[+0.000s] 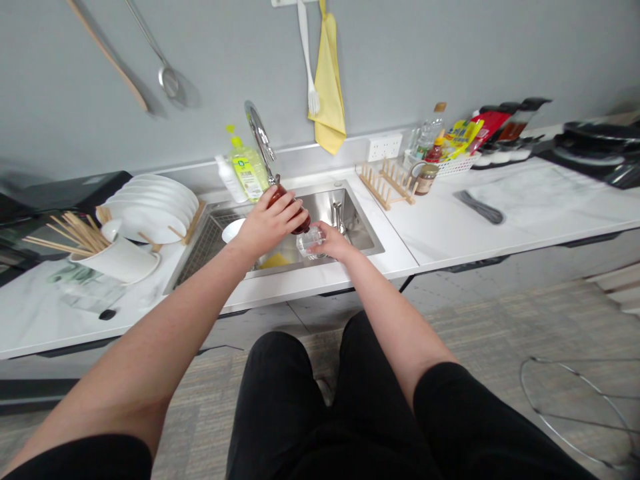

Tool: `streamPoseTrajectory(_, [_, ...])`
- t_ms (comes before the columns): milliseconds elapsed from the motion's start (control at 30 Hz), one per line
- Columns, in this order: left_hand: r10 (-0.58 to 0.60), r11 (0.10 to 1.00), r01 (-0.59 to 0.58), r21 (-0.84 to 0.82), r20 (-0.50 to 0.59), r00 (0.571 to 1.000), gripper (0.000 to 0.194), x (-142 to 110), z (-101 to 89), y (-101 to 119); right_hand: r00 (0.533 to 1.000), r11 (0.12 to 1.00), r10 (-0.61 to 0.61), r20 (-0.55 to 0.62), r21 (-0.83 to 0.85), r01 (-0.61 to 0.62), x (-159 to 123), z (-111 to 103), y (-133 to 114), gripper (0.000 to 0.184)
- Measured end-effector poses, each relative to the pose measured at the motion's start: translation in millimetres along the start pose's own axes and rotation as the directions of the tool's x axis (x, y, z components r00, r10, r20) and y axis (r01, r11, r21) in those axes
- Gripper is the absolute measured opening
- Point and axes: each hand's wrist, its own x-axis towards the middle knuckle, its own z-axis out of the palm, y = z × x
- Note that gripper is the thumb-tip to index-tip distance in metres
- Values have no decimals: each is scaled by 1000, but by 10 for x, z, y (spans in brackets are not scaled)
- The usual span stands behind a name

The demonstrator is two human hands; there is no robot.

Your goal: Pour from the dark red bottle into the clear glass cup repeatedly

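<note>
Gripping bottle (303, 223) and cup (305, 241) respectively, left hand (269, 221) and right hand (333, 241) hover over the sink (356, 217), likely to contain drips.

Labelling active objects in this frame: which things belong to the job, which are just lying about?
In the job:
brown bottle, tilted in the left hand
clear container in the right hand
sink, beneath both

Lying about:
white plates
chopsticks
yellow cloth, hanging
jar
</note>
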Motion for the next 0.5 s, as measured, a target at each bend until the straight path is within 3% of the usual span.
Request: streamPoseTrajectory(500, [-14, 1000, 14, 14, 33, 999, 34, -8, -24, -7, 1000, 1000, 2, 4, 9, -2, -22, -1, -89, 83])
